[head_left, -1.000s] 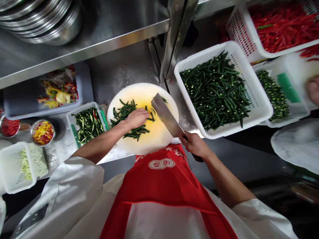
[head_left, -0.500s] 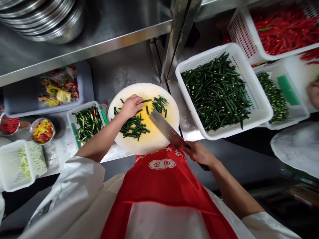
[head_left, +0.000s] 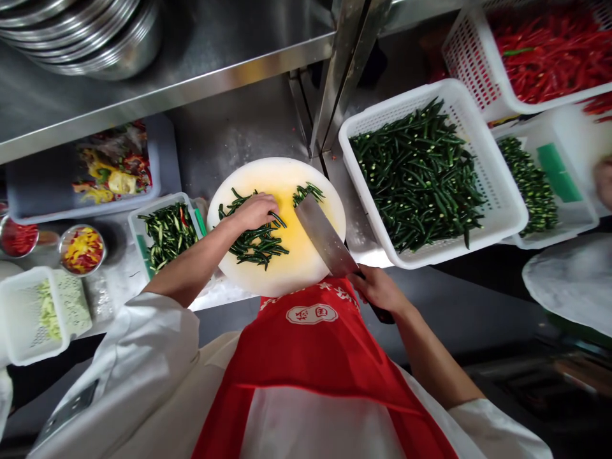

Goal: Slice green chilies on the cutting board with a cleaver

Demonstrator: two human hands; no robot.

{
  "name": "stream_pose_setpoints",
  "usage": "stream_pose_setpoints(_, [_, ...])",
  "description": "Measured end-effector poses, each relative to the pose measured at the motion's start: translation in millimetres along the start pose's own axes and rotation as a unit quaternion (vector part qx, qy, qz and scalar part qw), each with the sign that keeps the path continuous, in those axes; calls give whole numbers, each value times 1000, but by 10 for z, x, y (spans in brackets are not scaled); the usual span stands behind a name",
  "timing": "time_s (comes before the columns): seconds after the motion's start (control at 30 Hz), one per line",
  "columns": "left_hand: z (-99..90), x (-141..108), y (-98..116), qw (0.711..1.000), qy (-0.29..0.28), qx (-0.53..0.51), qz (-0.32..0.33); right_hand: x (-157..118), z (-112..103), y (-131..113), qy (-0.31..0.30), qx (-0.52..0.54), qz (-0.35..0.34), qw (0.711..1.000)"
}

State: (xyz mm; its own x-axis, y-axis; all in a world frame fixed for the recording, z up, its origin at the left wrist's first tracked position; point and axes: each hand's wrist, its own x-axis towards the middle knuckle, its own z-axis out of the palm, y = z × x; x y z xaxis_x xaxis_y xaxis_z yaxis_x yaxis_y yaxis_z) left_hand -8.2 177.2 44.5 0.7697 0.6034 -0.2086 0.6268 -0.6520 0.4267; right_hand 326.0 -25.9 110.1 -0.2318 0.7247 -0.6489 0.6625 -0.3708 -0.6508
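Observation:
A round white cutting board [head_left: 306, 261] with a yellowed middle lies on the steel counter. Over its left part my left hand [head_left: 258, 212] is closed on a dark green chili [head_left: 278, 220], above a pile of whole green chilies [head_left: 261, 248]. My right hand [head_left: 377, 288] grips the dark handle of a cleaver [head_left: 327, 236]. The broad blade slants up and left across the board's right side, its tip by a small heap of cut chilies [head_left: 310, 189].
Right of the board stands a white basket [head_left: 507, 204] of green chilies; beyond it are a bin [head_left: 578, 223] of chopped green pieces and a basket [head_left: 478, 70] of red chilies. A person's hand [head_left: 603, 182] shows far right. Left stands a chili tub [head_left: 138, 245]. A steel shelf [head_left: 215, 89] crosses above.
My left hand has shifted slightly right and down, and a chili now points down-right from its fingers. The cleaver tip has moved right and up, beside the cut heap, which looks more gathered.

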Motion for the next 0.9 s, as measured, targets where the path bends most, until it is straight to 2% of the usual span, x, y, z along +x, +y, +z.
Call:
stream_pose_setpoints(0.23, [132,220,142,998,48,-12,-27,146,6,-90,27,-76,-24,996])
stream_pose_setpoints(0.57, [281,128,369,995,97,-22,-12,155,-63,-262,30,-160,-58,985])
stream_pose_setpoints(0.73, [308,122,396,994,111,-20,-4,209,-237,-407,-4,-159,-26,987])
stream_pose_setpoints(0.9, [334,128,397,993,117,-17,-14,225,-381,-412,-42,-157,-21,987])
